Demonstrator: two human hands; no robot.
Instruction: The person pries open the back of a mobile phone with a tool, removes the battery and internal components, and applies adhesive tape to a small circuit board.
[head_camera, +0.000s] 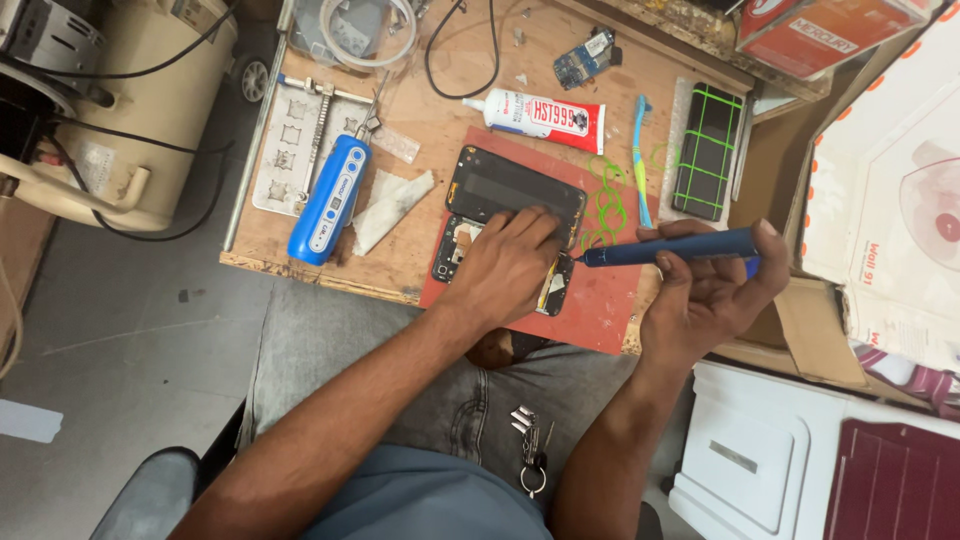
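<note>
An opened black phone (505, 190) lies on a red mat (600, 300) at the front of a small wooden bench; its screen part rests across the top of the open body. My left hand (505, 262) presses down on the phone body, fingers spread over its middle. A dark blue pen-shaped electric screwdriver (670, 247) is held level in my right hand (705, 290), its thin tip pointing left at the phone's right edge. Green rubber bands (606, 200) lie on the mat beside the phone.
On the bench: a white and red glue tube (545, 113), a blue toothbrush (640, 155), a second black phone wrapped in green bands (708, 150), a blue handheld tool (328, 200), a crumpled tissue (390, 205), a metal jig plate (290, 150). Cardboard boxes stand right; a beige machine left.
</note>
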